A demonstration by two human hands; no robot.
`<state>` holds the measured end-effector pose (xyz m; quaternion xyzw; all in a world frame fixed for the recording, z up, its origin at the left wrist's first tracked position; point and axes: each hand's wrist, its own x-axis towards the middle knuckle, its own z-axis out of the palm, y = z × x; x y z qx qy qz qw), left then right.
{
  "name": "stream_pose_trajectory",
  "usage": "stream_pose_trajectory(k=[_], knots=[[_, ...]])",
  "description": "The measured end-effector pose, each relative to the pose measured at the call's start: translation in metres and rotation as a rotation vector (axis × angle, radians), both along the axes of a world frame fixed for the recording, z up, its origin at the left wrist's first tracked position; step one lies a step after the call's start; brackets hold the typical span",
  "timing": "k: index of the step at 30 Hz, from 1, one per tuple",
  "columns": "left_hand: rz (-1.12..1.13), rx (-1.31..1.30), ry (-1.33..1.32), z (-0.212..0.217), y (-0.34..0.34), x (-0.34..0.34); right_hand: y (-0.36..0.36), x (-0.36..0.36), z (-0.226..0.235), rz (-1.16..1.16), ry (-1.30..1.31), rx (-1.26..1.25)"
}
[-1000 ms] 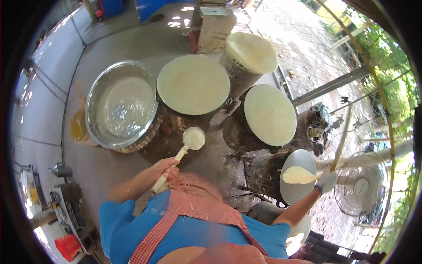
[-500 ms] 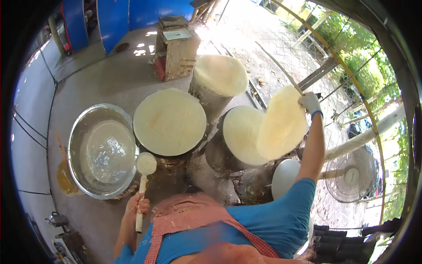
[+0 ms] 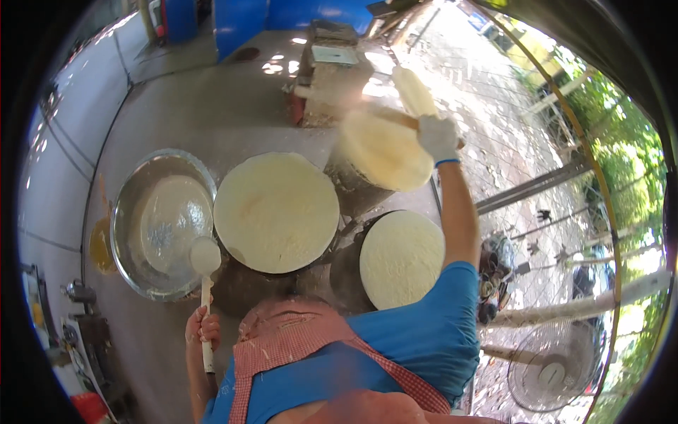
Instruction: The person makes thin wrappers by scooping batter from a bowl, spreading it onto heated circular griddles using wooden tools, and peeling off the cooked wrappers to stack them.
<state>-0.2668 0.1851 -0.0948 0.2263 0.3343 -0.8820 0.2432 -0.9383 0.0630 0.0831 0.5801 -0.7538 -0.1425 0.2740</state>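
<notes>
My left hand (image 3: 203, 329) is wrapped round the pale handle of a ladle (image 3: 205, 256), whose batter-coated bowl hangs over the near right rim of a wide metal basin (image 3: 121, 251). White liquid batter (image 3: 168, 222) lies in the basin. My gloved right hand (image 3: 439, 138) is closed on a wooden stick (image 3: 390, 115) above a round, cream-coloured sheet (image 3: 385, 152) on the far stand. Motion blurs the stick and this sheet. A pale strip (image 3: 414, 90) shows just beyond the glove; whether it hangs from the stick I cannot tell.
Beside the basin is a large round cooking surface (image 3: 277, 212) with a pale layer; a smaller one (image 3: 402, 259) lies to its right. A box-like stand (image 3: 332, 78) is at the back. Wire fencing and a fan (image 3: 552, 371) are at the right.
My right hand has swung from the right round surface to the far stand, taking the stick and a hanging pale sheet along. The ladle has moved left to the basin's rim.
</notes>
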Motion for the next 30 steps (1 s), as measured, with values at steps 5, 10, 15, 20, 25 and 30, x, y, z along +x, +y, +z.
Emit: stream_pose_trajectory(k=[5, 10, 15, 20, 25, 30], knots=[[0.155, -0.204, -0.290, 0.021, 0.002, -0.031, -0.027, -0.033, -0.187, -0.034, -0.449, -0.056], [0.128, -0.024, -0.067, 0.001, 0.009, -0.009, -0.031, 0.022, -0.211, -0.114, -0.823, -0.235], [0.307, 0.044, -0.166, -0.012, 0.003, 0.035, -0.065, 0.148, -0.203, 0.068, -1.073, 0.046], [0.138, 0.012, -0.401, -0.050, -0.076, 0.120, -0.091, 0.309, -0.194, 0.327, -1.001, 0.305], [-0.217, -0.178, -1.063, -0.146, -0.188, 0.201, -0.112, 0.482, -0.219, 0.260, -0.741, 0.650], [-0.557, -0.461, -1.477, -0.231, -0.258, 0.250, -0.092, 0.609, -0.284, 0.199, -0.813, 0.785]])
